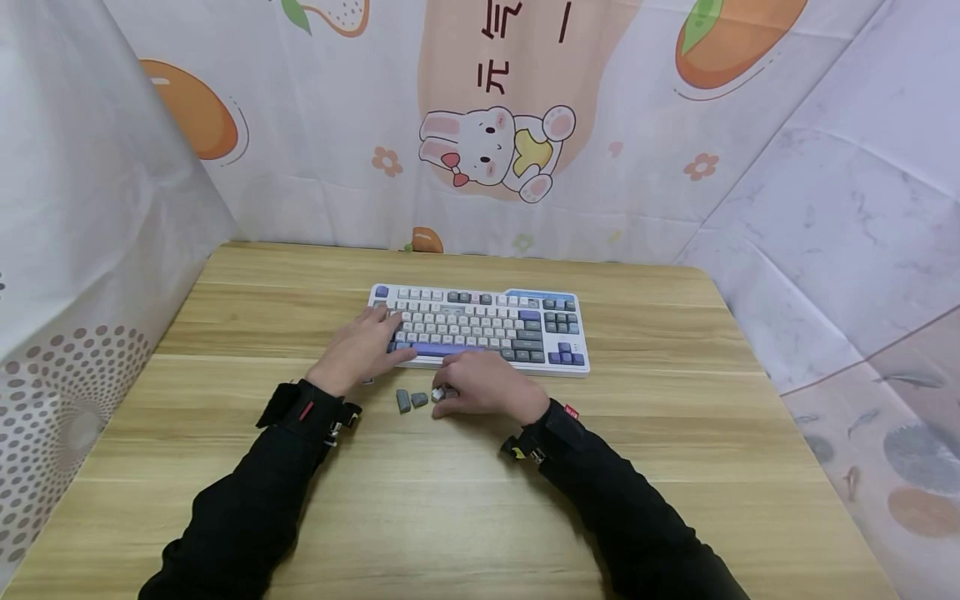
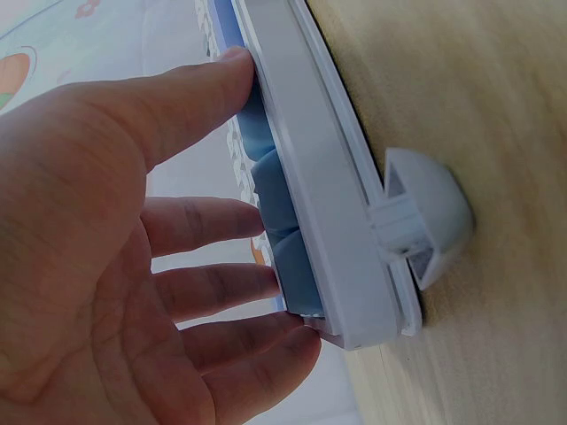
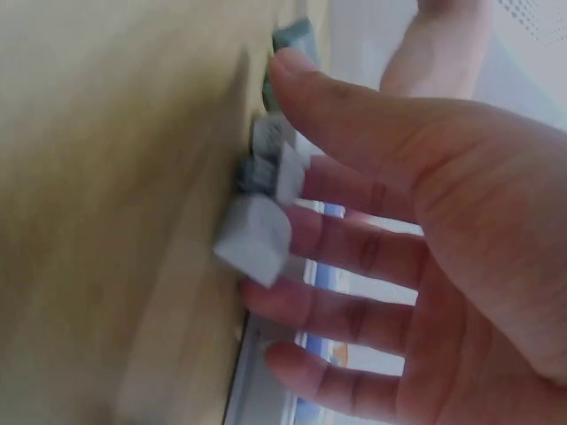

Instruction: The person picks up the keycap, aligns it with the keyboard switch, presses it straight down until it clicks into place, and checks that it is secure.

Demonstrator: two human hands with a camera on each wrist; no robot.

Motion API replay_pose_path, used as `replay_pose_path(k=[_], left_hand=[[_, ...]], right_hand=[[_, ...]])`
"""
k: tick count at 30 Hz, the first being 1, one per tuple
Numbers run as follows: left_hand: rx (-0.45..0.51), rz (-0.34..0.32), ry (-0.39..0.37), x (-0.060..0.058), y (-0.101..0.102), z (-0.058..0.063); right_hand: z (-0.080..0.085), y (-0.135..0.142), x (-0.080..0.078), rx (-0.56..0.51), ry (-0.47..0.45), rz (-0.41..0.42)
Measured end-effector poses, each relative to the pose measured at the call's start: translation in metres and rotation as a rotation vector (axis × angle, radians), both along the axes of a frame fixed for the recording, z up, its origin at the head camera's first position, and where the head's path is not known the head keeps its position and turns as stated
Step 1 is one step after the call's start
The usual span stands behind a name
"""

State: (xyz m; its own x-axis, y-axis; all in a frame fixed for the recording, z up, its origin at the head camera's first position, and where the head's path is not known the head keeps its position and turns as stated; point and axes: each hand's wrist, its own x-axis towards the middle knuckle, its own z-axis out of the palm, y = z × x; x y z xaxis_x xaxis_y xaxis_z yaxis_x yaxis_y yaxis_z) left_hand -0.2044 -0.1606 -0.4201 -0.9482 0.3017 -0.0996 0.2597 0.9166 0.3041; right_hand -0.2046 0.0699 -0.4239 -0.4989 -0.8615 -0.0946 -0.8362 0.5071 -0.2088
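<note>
I see the left hand (image 1: 362, 346), spread on the left end of the keyboard (image 1: 465, 329); right hand (image 1: 483, 383), fingers apart, at loose keycaps (image 1: 419, 400), near the keyboard's front edge, on the surface (image 1: 420, 500)

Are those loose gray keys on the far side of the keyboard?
No, the loose gray keys lie on the table, on the near side of the keyboard.

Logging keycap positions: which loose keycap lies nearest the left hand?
The white keycap by the front-left corner of the keyboard: it lies alone near the left hand, while the other loose keycaps sit grouped by the right hand.
</note>
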Motion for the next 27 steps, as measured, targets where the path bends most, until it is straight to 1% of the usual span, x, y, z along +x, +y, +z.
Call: replay_pose_path(k=[7, 15, 20, 27], left_hand=[[-0.009, 0.004, 0.006, -0.0005, 0.001, -0.0003], [-0.009, 0.0, 0.013, -0.001, 0.0009, -0.0027], [-0.005, 0.002, 0.015, -0.0008, 0.0006, -0.0032], [-0.013, 0.005, 0.013, -0.0002, 0.0004, -0.0041]], right_hand=[[-0.0021, -0.0049, 0.0064, 0.019, 0.074, -0.053], [-0.0025, -0.0051, 0.0071, 0.008, 0.08, -0.053], [-0.0004, -0.0047, 0.0062, 0.003, 0.052, -0.051], [0.0048, -0.0005, 0.0018, -0.023, -0.032, -0.08]])
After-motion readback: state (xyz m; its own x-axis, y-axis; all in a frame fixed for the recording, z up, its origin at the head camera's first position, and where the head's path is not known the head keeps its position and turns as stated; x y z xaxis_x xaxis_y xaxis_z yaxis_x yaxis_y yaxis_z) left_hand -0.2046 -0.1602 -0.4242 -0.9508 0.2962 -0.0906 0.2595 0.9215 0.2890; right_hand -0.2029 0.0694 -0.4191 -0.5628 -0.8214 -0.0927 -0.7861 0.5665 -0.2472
